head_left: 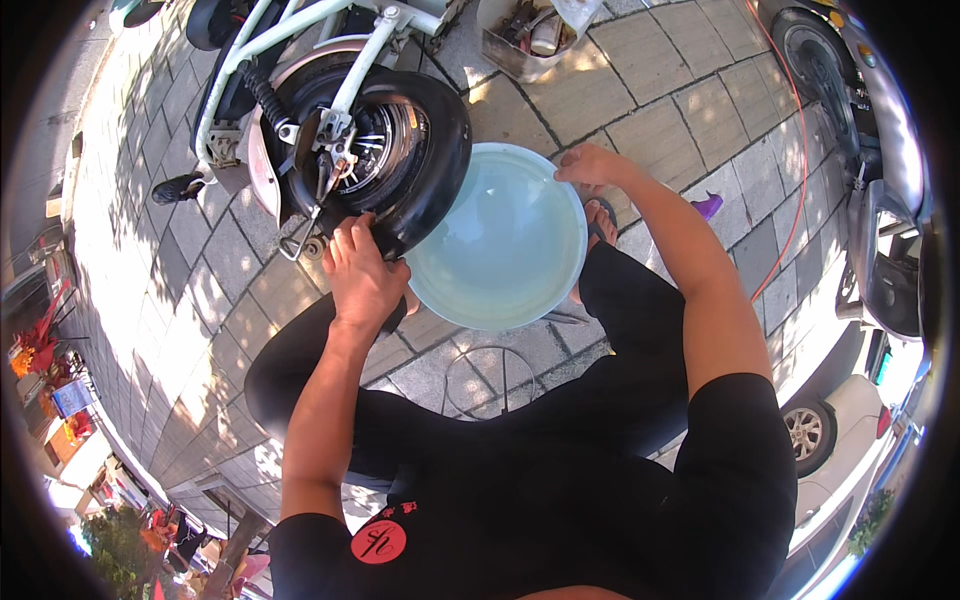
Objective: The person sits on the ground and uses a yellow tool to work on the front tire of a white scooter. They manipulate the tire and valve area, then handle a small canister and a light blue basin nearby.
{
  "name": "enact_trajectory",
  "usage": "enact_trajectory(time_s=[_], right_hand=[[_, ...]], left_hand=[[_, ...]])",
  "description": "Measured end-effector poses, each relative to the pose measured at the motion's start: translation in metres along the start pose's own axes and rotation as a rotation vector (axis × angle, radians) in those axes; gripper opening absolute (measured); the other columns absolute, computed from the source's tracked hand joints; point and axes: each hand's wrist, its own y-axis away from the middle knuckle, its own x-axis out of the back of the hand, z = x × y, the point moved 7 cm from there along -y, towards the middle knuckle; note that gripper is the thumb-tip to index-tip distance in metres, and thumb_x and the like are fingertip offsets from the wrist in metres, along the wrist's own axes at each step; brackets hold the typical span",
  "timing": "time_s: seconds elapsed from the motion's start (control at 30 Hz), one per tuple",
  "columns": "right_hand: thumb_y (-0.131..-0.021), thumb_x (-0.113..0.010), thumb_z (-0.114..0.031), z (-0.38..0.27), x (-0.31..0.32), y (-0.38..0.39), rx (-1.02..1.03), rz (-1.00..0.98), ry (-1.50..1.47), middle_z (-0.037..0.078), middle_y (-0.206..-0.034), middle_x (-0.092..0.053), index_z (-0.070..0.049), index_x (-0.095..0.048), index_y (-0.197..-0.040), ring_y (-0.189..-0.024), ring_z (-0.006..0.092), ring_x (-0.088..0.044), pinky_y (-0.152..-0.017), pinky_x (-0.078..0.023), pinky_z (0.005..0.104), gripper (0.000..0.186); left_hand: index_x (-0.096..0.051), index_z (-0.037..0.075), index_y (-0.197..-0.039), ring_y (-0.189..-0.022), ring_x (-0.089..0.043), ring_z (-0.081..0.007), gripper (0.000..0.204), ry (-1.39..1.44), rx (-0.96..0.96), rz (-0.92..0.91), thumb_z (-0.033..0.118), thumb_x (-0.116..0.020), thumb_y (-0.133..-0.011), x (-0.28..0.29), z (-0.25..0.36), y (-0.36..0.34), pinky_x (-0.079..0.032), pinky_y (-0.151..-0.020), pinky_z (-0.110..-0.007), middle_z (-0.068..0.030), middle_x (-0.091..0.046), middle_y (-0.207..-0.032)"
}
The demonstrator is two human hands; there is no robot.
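Note:
My left hand (362, 262) grips the lower edge of a black tire (436, 200) on a white two-wheeler's wheel, with the fingers curled over the rubber just below the hub and its metal fittings (337, 152). A round pale-blue basin (496, 294) with clear liquid in it stands on the paving right beside the tire, between my feet. My right hand (590, 165) is at the basin's upper right rim, its fingers curled on the edge. A thin black loop (490, 352) lies on the ground below the basin, partly hidden by my legs.
A container with small parts (535, 38) is beyond the basin. A purple object (708, 207) and a red hose (800, 200) lie to the right. Parked scooters (880, 260) and a white car (840, 440) line the right side; assorted goods (65, 400) stand at far left.

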Motion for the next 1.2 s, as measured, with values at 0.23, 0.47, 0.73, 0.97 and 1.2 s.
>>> enact_trajectory(time_s=[0.23, 0.47, 0.73, 0.97, 1.2], right_hand=[[-0.106, -0.066, -0.062, 0.006, -0.041, -0.005, 0.038, 0.188, -0.395, 0.015, -0.110, -0.080, -0.004, -0.078, -0.134, -0.098, 0.0229, -0.076, -0.084, -0.062, 0.0380, 0.065], [-0.109, -0.067, -0.057, 0.035, -0.072, -0.030, 0.097, 0.491, -0.566, 0.009, -0.110, -0.080, -0.004, -0.082, -0.128, -0.100, 0.0169, -0.072, -0.091, -0.058, 0.0354, 0.059], [-0.109, -0.068, -0.056, 0.012, -0.077, 0.003, 0.211, 0.512, -0.589, 0.007, -0.103, -0.079, -0.001, -0.083, -0.123, -0.093, 0.0147, -0.071, -0.086, -0.058, 0.0343, 0.059], [-0.110, -0.066, -0.055, 0.050, -0.110, 0.015, 0.149, 0.543, -0.290, 0.011, -0.111, -0.076, 0.003, -0.081, -0.123, -0.100, 0.0166, -0.067, -0.089, -0.055, 0.0350, 0.062], [-0.107, -0.057, -0.066, 0.099, -0.151, 0.065, -0.037, 0.577, -0.037, 0.025, -0.173, -0.042, -0.009, -0.079, -0.136, -0.161, 0.0357, -0.041, -0.128, -0.035, 0.0415, 0.068]], left_hand=[[-0.044, -0.003, -0.160, -0.138, -0.063, -0.0337, 0.075, 0.808, 1.104, -0.275, 0.031, -0.073, -0.100, -0.183, -0.082, 0.122, -0.047, -0.117, -0.043, -0.0214, -0.059, -0.154], [-0.022, 0.016, -0.179, -0.156, -0.045, -0.0321, 0.067, 1.347, 1.233, -0.036, 0.040, -0.042, -0.120, -0.189, -0.076, 0.085, -0.039, -0.126, -0.051, -0.0091, -0.035, -0.178], [-0.036, 0.008, -0.171, -0.153, -0.052, -0.0341, 0.075, 1.327, 1.423, -0.111, 0.060, -0.032, -0.118, -0.201, -0.065, 0.142, -0.044, -0.123, -0.058, -0.0117, -0.046, -0.171], [-0.041, 0.009, -0.169, -0.147, -0.058, -0.0351, 0.078, 1.289, 1.564, -0.228, 0.065, -0.024, -0.118, -0.210, -0.034, 0.213, -0.045, -0.121, -0.064, -0.0118, -0.052, -0.167], [-0.045, 0.006, -0.166, -0.139, -0.066, -0.0366, 0.077, 1.318, 1.636, -0.286, 0.063, -0.026, -0.118, -0.239, -0.035, 0.278, -0.053, -0.116, -0.062, -0.0142, -0.060, -0.159]])
